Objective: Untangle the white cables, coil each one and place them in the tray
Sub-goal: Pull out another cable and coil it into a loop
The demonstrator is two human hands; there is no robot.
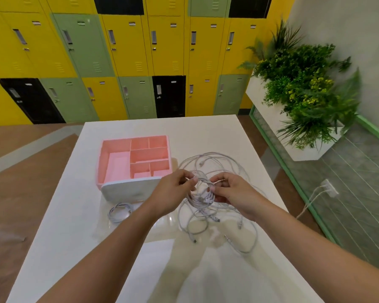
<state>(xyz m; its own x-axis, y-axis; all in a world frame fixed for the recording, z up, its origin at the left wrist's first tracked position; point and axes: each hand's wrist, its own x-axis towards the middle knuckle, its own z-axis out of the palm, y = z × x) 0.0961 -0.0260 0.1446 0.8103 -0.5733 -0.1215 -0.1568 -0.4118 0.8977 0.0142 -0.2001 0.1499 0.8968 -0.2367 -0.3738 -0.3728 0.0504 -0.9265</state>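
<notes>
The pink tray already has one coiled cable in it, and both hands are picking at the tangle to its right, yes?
Not quite. The head view shows the pink tray holding no cable; the coiled cable lies on the table in front of it. The left hand and right hand do grip the tangle to its right.

This looks like a shared locker area in an office, school or gym rather than a home. The far wall is filled with rows of metal lockers (pixel 123 51) in yellow, green and black, each door with a recessed handle, a small lock and vent slits. A plain white table (pixel 206 132) stands on a wood-look floor (pixel 31 149). To the right, white planter boxes (pixel 256 88) full of leafy green plants (pixel 304 84) sit against a grey wall (pixel 348 22), above a green-framed panel (pixel 293 178) carrying a wall socket (pixel 328 188).
</notes>
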